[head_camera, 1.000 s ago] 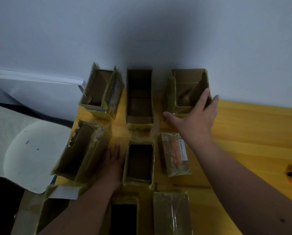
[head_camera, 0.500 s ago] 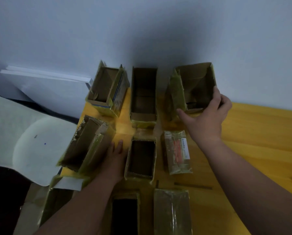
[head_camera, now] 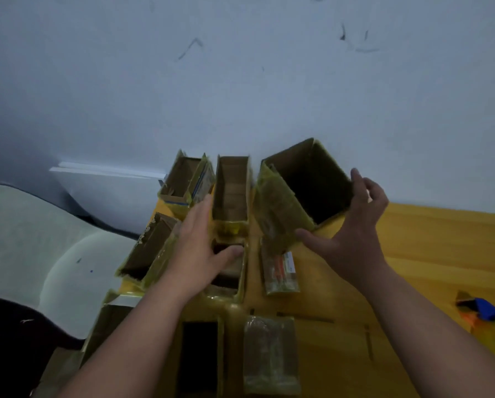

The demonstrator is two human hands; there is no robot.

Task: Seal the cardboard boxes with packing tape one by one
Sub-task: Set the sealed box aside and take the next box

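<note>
Lifting the open cardboard box (head_camera: 303,193) off the yellow tabletop (head_camera: 430,254), my right hand (head_camera: 352,225) now holds it tilted, mouth facing me, long axis running up-left; earlier it stood flat. Yellowish tape wraps its worn sides. My left hand (head_camera: 200,248), grip slack and empty, has risen over the smaller box (head_camera: 229,268).

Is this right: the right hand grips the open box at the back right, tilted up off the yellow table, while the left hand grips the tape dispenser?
Not quite. In the head view the right hand does grip the tilted open box above the yellow table, but the left hand holds nothing: it hovers with fingers spread over the small open box in the middle row.
</note>
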